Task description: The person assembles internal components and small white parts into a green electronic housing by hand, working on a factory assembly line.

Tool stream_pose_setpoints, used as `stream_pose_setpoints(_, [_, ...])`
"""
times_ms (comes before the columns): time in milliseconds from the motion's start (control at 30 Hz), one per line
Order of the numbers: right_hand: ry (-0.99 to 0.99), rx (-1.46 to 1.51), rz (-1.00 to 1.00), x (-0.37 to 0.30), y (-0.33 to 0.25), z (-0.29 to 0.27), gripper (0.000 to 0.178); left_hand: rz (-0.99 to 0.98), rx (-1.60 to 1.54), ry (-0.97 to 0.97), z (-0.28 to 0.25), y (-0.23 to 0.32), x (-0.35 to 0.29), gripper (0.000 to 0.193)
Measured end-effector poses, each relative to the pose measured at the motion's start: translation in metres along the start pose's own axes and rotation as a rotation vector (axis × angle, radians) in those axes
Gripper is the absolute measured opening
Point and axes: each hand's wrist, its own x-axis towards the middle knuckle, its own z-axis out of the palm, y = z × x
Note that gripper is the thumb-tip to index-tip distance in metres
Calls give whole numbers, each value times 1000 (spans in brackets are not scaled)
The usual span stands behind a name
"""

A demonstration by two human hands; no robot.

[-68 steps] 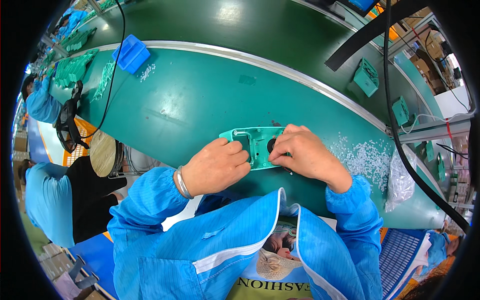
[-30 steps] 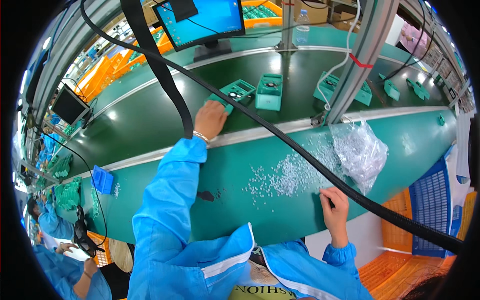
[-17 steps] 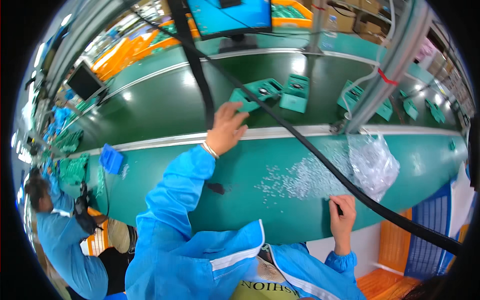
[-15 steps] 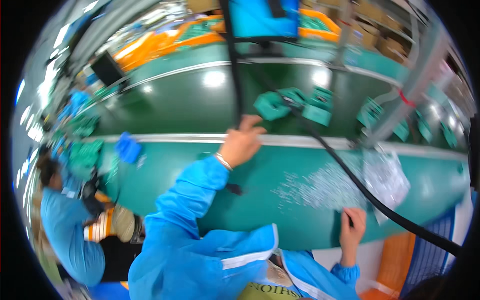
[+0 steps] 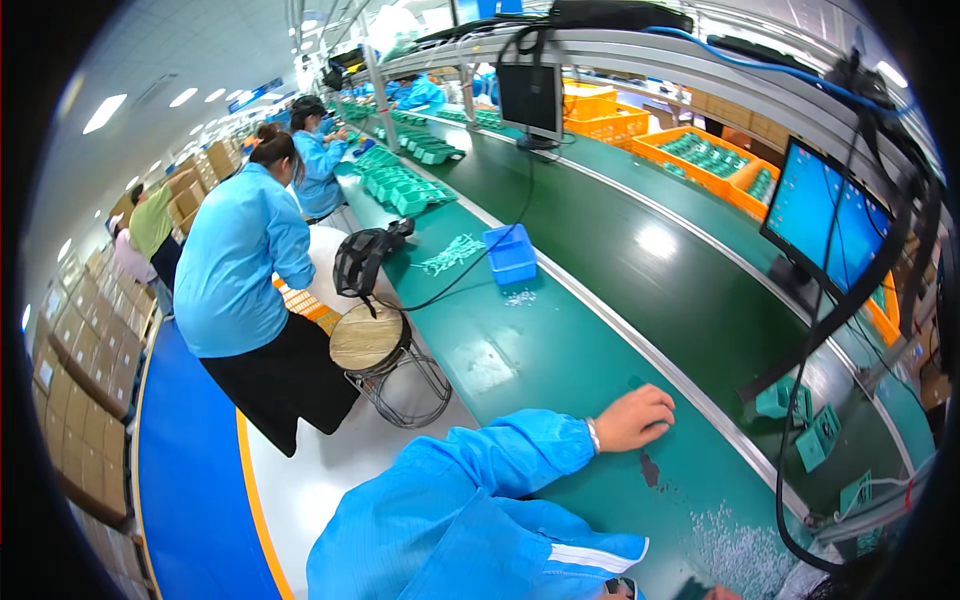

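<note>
One left hand (image 5: 635,418), loosely bent fingers probably empty, now off the green housing (image 5: 784,398); right hand (image 5: 722,594) cropped, fingers unreadable.

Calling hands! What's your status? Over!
Left hand at green bench, loosely curled, nothing seen in it. Right hand barely in view, grip unclear. Small white pieces scattered nearby. Black cable hanging at right.

Round wooden stool (image 5: 365,338) — lit monitor (image 5: 826,215) — stacked cartons (image 5: 85,430)
</note>
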Motion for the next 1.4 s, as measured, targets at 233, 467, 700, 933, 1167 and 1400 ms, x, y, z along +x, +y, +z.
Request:
stream_pose_setpoints(233, [-593,554,672,63,-67,58,34,-137,-178,59,10,-17,-17,3])
stream_pose_setpoints(467, [-690,864,416,60,-66,135,36,-177,-345,105,25,-11,-5,8])
stream_pose_setpoints(700, [-826,1004,283,55,-61,158,39,-185,-368,116,24,-7,-5,6])
stream_pose_setpoints(933, [-771,1168,350,127,-76,208,41,-185,-312,140,46,-13,-10,6])
stream_pose_setpoints(1167, [-763,1191,616,146,-91,179,42,-228,-388,-10,16,-3,-18,8])
stream_pose_setpoints(1400, [-657,912,848,150,-112,160,36,-163,-539,-83,-4,2,-7,10])
